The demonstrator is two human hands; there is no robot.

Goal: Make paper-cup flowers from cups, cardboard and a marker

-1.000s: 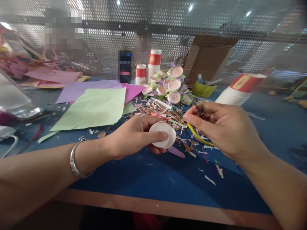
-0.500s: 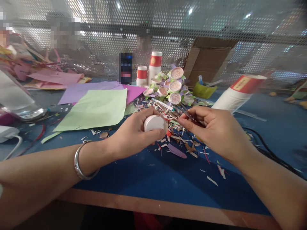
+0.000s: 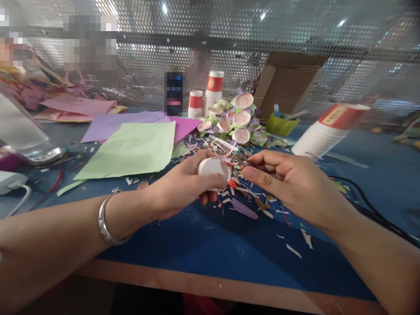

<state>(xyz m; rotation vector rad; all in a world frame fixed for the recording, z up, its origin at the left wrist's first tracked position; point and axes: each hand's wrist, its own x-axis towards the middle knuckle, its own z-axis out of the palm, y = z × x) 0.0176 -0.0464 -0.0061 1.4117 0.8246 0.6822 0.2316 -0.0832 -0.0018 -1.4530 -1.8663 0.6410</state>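
white cup base (image 3: 214, 167) low over blue table (image 3: 210, 245), at near edge of scrap pile (image 3: 226, 153). My left hand (image 3: 183, 183) curled shut round base, one finger across its face. My right hand (image 3: 288, 183) just right of base, pinched on thin dark tool (image 3: 244, 160), mostly hidden; scissors, I judge. Best, I judge: steady base, small bites, fingertips clear of tool. Cup flowers (image 3: 241, 118) beyond base

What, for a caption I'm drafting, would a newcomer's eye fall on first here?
The hands at centre: the left hand grips a white disc, and the right hand beside it pinches a thin dark thing above a heap of paper scraps on the blue table. Behind them lie a green sheet at left, decorated cups in the middle and a toppled cup stack at right.
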